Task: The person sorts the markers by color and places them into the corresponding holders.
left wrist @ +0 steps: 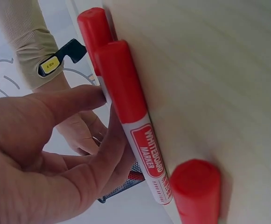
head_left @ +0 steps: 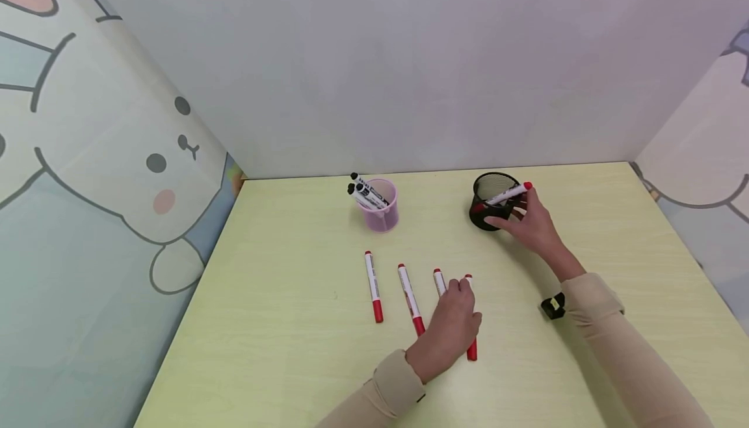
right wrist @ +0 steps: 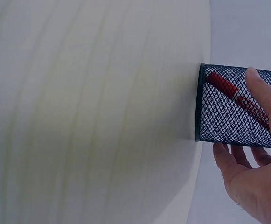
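Note:
My left hand (head_left: pixel 447 334) reaches down over the two right-hand red whiteboard markers on the table. Its thumb and fingers close about the rightmost marker (head_left: pixel 471 350); their tips are partly hidden behind the neighbouring marker (left wrist: pixel 137 126) in the left wrist view. My right hand (head_left: pixel 529 223) holds the black mesh pen cup (head_left: pixel 481 218), thumb on one side and fingers on the other. A red marker (head_left: pixel 508 194) leans in that cup, its red end above the rim near the fingers. Through the mesh, a red cap (right wrist: pixel 222 85) shows near the base.
Two more red markers lie left of my left hand, the leftmost (head_left: pixel 373 287) and another (head_left: pixel 411 298). A purple cup (head_left: pixel 381 222) with several black-capped markers (head_left: pixel 368 194) stands at the back. A wall (head_left: pixel 409 77) rises behind the table (head_left: pixel 281 324).

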Demonstrator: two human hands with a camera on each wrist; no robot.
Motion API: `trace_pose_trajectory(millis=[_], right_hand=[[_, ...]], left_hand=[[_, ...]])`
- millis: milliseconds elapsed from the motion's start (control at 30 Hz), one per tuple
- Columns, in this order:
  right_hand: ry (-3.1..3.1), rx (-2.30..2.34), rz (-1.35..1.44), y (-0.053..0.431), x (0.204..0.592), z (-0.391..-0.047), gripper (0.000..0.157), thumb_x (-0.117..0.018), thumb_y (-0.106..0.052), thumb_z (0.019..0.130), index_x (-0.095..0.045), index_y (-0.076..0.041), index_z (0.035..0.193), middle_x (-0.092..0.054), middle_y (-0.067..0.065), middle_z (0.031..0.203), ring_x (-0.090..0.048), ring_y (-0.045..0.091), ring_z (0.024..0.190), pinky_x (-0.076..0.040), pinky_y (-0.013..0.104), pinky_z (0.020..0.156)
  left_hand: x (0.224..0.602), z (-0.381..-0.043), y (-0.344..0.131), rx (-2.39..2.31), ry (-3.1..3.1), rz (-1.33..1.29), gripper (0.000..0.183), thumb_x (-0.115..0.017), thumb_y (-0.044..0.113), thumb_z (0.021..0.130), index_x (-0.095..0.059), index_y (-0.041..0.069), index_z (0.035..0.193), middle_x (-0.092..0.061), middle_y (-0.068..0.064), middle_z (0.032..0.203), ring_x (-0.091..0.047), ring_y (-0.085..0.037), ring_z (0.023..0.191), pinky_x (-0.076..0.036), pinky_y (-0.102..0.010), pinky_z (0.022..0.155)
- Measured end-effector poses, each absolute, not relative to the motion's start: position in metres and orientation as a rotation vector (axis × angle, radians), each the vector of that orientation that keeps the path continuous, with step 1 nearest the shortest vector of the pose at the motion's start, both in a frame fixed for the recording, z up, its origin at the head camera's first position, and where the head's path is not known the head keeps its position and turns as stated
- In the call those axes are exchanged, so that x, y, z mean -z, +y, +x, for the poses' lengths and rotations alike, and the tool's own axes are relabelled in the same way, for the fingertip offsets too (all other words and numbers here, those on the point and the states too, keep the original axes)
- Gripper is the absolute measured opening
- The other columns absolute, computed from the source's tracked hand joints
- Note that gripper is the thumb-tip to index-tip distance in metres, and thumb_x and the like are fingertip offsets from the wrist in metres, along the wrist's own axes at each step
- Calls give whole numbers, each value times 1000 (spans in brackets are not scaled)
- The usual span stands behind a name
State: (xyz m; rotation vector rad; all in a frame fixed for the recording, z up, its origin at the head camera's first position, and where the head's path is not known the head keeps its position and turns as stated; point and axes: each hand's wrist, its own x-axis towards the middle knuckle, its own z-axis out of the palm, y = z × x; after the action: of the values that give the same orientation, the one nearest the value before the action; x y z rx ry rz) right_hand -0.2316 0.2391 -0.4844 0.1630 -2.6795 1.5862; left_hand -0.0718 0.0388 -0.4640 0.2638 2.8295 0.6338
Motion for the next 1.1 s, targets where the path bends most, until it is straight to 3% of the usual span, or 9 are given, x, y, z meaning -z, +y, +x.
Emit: trace_pose_trajectory(millis=[600, 900, 1100], right_hand=[[-2665, -1584, 190, 240, 486, -232, 85, -86, -25, 86, -28, 5, 141, -44, 27, 140, -44, 48, 137, -42, 55, 111], [-2671, -1584, 187, 240, 483, -231, 86, -86, -24, 86, -28, 3, 143, -45, 27, 141, -44, 48, 137, -42, 56, 111], [-2671, -1576, 189, 240, 486, -232, 86, -86, -25, 86, -28, 4, 142, -45, 27, 139, -45, 48, 136, -42, 56, 110]], left_hand=[[464, -75, 40, -703, 2815, 243, 42, -76, 16, 94, -56, 0, 127, -57, -6, 106, -48, -8, 70, -44, -12, 57], [464, -81, 38, -748, 2879, 269, 44, -76, 16, 93, -56, 1, 129, -59, -5, 109, -53, -8, 76, -51, -14, 68], [464, -84, 37, -778, 2917, 287, 40, -76, 14, 92, -57, 1, 124, -57, -5, 103, -51, -8, 74, -49, -13, 65]])
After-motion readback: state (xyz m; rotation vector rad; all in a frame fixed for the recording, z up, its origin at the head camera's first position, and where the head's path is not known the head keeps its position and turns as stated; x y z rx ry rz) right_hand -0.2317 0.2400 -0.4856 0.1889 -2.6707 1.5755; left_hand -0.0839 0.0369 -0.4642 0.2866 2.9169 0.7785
